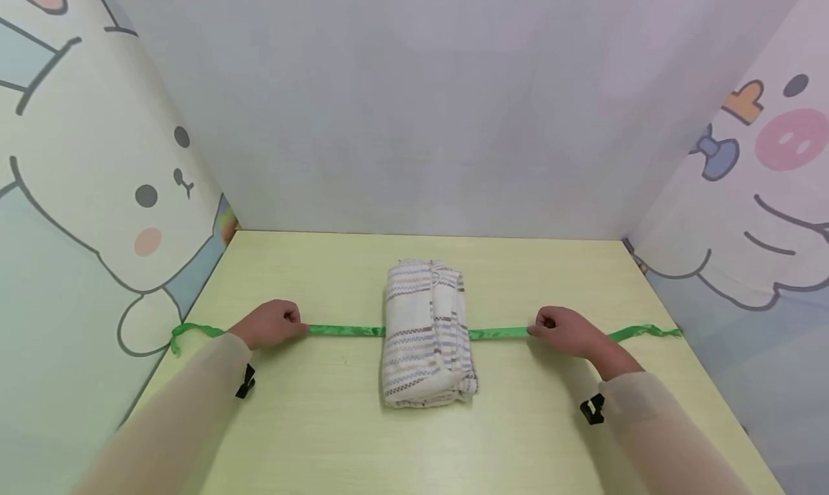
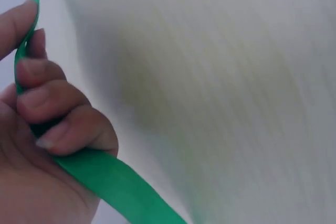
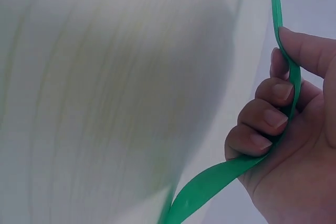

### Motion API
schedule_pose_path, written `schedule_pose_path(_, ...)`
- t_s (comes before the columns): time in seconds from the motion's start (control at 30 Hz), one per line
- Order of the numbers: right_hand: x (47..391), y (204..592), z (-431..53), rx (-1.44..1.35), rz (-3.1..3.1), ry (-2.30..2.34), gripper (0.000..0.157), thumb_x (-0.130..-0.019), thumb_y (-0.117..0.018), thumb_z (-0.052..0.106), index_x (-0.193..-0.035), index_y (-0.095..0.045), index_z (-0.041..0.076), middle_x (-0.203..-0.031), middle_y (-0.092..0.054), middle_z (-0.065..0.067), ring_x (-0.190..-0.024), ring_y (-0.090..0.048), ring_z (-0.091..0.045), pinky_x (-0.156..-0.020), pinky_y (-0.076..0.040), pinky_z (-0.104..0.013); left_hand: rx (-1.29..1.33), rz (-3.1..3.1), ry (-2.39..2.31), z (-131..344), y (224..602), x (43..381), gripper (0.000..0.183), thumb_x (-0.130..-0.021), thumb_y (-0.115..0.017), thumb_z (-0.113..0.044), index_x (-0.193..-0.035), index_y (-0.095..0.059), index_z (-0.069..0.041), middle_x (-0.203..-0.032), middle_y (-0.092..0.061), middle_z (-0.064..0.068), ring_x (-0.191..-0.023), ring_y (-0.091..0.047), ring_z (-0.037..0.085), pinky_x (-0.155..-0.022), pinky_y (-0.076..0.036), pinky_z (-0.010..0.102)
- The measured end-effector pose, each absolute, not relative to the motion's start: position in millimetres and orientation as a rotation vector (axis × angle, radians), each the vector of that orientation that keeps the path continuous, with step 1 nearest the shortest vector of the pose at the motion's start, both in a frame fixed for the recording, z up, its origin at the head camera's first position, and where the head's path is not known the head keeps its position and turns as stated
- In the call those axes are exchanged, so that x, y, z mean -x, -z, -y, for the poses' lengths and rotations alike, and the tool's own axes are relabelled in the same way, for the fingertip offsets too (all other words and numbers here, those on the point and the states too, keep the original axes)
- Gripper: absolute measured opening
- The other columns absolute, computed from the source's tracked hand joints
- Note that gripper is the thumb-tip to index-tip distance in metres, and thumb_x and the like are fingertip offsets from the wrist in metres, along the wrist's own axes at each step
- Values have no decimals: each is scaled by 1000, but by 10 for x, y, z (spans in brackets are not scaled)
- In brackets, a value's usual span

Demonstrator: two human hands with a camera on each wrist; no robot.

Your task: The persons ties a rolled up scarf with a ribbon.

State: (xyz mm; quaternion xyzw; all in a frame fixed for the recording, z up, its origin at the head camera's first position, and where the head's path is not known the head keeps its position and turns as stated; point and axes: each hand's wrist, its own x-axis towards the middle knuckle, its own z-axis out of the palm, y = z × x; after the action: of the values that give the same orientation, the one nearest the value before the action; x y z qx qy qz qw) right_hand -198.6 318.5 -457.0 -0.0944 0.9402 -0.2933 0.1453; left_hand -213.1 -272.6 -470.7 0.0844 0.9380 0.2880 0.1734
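Observation:
A folded, striped cloth bundle point(image 1: 414, 337) lies upright-lengthwise in the middle of the table. A green ribbon point(image 1: 346, 331) runs straight across the table and passes out of sight at the bundle; whether it goes beneath is hidden. My left hand point(image 1: 272, 324) grips the ribbon left of the bundle, fingers curled round it in the left wrist view. On the other side my right hand point(image 1: 566, 331) holds the ribbon the same way, with thumb and fingers around it in the right wrist view. Loose ribbon ends trail outward past both wrists.
The pale yellow table point(image 1: 427, 452) meets a plain grey wall point(image 1: 414, 121) at the back. Side panels with cartoon animals, a left panel point(image 1: 84, 214) and a right panel point(image 1: 732, 221), flank it. Small black clips hang at both cuffs.

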Motion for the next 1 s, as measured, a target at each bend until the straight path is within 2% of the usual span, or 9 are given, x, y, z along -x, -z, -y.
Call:
schedule_pose_path(0.27, 1938, 4576, -3369, 244, -2724, 829, 34, -102, -67, 33, -80, -52, 13, -73, -47, 0, -67, -46, -18, -64, -38, -34, -200, -2679, -839, 2896, 4671, 2059, 47, -96, -69, -52, -76, -53, -14, -72, -49, 0, -65, -46, 18, -62, -38, 33)
schedule_pose_path(0.43, 1901, 4568, -3479, 225, -2718, 826, 31, -102, -66, 31, -82, -53, 12, -74, -47, -1, -68, -46, -19, -63, -38, -35, -246, -2699, -813, 3013, 4681, 2019, 32, -102, -65, -37, -81, -58, -14, -76, -52, 1, -68, -48, 19, -64, -39, 35)
schedule_pose_path(0.57, 1896, 4548, -3584, 207, -2721, 802, 30, -103, -65, 31, -83, -53, 11, -76, -48, -2, -69, -46, -20, -63, -38, -36, -265, -2722, -764, 3119, 4668, 2001, 21, -102, -64, -30, -89, -64, -14, -84, -57, 1, -74, -50, 19, -67, -41, 36)
schedule_pose_path(1.0, 1890, 4586, -3929, 120, -2760, 734, 29, -102, -66, 29, -83, -54, 10, -77, -49, -2, -70, -46, -20, -63, -37, -36, -205, -2745, -697, 3412, 4686, 1940, 22, -102, -65, -31, -90, -68, -12, -86, -60, 0, -75, -50, 18, -68, -41, 35)
